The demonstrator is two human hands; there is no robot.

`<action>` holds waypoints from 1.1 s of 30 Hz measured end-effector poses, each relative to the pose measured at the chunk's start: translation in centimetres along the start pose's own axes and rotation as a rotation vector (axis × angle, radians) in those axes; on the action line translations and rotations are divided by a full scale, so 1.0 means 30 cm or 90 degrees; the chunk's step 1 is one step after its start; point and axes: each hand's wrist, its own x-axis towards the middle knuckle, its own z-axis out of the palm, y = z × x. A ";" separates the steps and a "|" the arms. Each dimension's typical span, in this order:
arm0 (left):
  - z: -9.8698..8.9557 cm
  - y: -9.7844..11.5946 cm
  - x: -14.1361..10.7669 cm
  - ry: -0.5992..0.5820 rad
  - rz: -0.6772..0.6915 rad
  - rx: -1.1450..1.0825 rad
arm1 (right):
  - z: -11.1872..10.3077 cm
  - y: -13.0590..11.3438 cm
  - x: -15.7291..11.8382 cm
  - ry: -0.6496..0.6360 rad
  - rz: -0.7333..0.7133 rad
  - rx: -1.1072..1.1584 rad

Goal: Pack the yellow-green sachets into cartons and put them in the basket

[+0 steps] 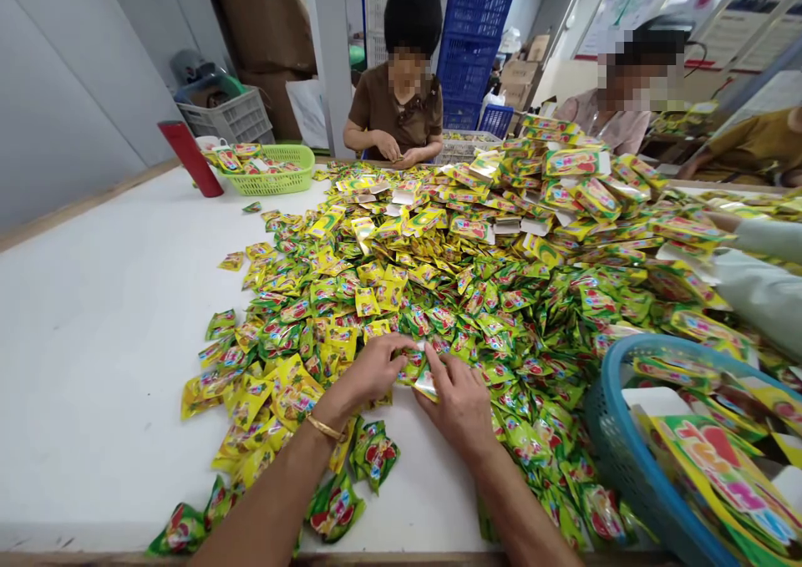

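My left hand [376, 371], with a gold bangle at the wrist, is closed on a small green candy packet [411, 365]. Close beside it, my right hand [460, 400] grips a small carton [427, 384] whose white and yellow part shows; the rest is hidden under the fingers. The packet lies right at the carton, but I cannot tell whether it is partly inside. Around both hands spreads a heap of green packets [532, 367] and yellow packets [294, 396]. A few green packets [374, 454] lie on the table between my forearms.
A blue basket [611, 433] of cartons stands at the right front. Behind the packets rises a pile of cartons [476, 229]. At the back left are a green basket [276, 184] and a red cylinder [191, 159]. Several people sit around the white table [106, 341].
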 end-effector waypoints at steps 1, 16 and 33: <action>-0.005 0.003 -0.003 -0.016 0.007 0.009 | -0.001 -0.003 -0.001 -0.011 -0.013 0.007; 0.029 0.029 -0.016 -0.006 -0.002 0.121 | 0.012 -0.019 -0.013 0.017 -0.067 0.020; 0.005 0.058 -0.029 0.052 -0.018 -0.091 | 0.004 -0.003 -0.004 0.083 -0.019 0.043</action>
